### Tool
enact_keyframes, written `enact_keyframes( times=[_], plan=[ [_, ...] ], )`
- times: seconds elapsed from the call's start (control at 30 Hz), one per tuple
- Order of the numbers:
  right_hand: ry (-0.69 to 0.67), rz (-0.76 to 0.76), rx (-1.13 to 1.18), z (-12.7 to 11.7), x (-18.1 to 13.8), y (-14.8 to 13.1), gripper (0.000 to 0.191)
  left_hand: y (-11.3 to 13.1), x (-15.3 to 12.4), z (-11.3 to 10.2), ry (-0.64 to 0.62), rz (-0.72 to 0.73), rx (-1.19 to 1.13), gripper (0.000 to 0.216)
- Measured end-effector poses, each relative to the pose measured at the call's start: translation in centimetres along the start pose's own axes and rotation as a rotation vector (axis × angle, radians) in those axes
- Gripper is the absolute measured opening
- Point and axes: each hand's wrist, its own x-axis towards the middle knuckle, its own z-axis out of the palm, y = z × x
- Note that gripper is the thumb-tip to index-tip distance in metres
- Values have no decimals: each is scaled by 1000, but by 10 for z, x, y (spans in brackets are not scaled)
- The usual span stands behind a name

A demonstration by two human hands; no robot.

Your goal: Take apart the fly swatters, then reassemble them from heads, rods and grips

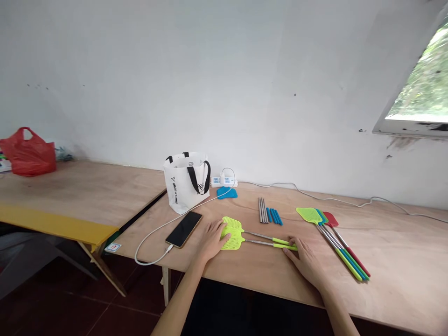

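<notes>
My left hand (pixel 210 240) rests flat on two yellow-green fly swatters (pixel 235 239), my right hand (pixel 306 262) seemingly just touching their handles, both open-fingered; lifting them calls for a closed grasp.

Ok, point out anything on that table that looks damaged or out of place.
A blue swatter head lies by the power strip with no handle, while bare metal rods and blue sleeves lie apart nearby. Nothing looks spilled or broken.
</notes>
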Motion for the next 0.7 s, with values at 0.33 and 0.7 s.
enact_keyframes(
  times=[0.33,0.7],
  plan=[
    [27,-67,-71,3,-3,-3,24,-3,4,-3,-49,-16,-30,47],
    [-59,-75,-9,-12,-4,-10,30,-10,6,4,-83,-14,-46,50]
  ],
)
